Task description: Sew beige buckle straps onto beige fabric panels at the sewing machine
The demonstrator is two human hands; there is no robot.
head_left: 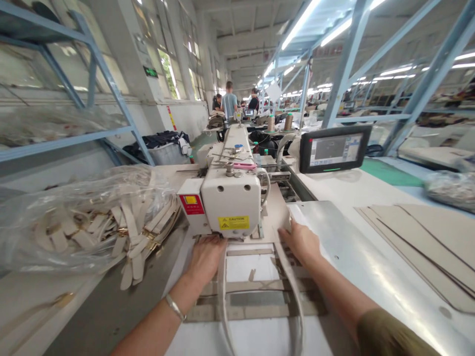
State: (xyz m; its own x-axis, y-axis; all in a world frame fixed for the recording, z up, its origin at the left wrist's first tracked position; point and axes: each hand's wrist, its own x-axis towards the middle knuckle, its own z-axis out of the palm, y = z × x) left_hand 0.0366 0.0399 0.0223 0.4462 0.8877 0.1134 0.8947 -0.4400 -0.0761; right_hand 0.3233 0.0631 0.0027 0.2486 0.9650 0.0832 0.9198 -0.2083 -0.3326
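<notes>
On the factory tabletop (334,188), a beige strap (223,296) trails loosely from the sewing machine (232,200), left hand (206,254) and right hand (301,241) flanking it, their grip impossible to tell, the sewing seemingly unfinished, any completed seam indistinct.

Before me, the pale worktable (326,187) bore the sewing machine (232,205) in the middle. On the left lay a clear plastic bag (87,217) spilling beige straps (138,267); nearer, a gold-buckled strap (64,300). On the right lay a metal sheet (356,262) and flat beige panels (434,242).
</notes>
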